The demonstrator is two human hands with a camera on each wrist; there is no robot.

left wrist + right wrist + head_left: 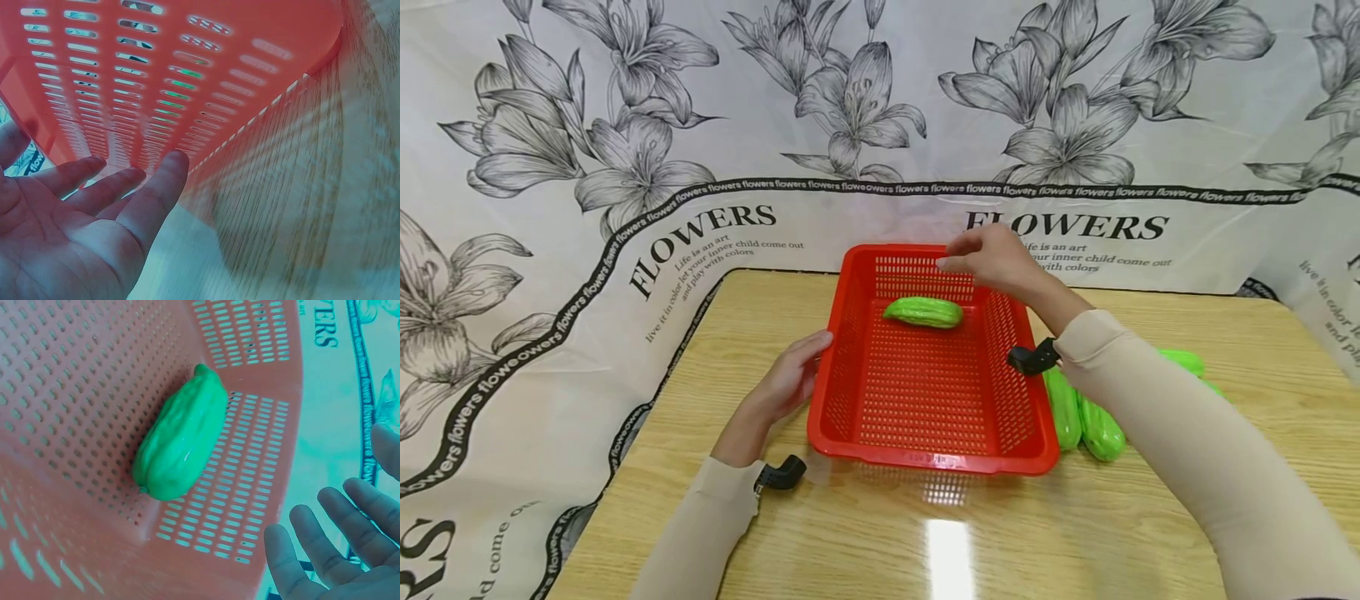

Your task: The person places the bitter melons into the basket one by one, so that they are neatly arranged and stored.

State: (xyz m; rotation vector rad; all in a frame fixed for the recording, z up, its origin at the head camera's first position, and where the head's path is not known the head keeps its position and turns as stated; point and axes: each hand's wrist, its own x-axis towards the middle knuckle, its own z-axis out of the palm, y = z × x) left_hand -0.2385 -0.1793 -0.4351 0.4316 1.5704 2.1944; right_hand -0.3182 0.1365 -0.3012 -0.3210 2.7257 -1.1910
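Observation:
A red plastic basket (925, 392) with slotted walls stands on the table in front of me. One green ridged gourd (925, 312) lies crosswise near its far wall, and the right wrist view shows this gourd (184, 437) from close by. My left hand (786, 379) is at the basket's left rim, its fingers extended along the outer wall in the left wrist view. Over the far right corner of the basket hovers my right hand (996, 258). Nothing is in its grasp; its fingers (340, 519) are spread apart.
Several more green gourds (1101, 429) lie on the table right of the basket, partly hidden by my right sleeve (1187, 433). A white cloth (880, 221) with flower prints hangs behind the wooden table (865, 542) and along its left side.

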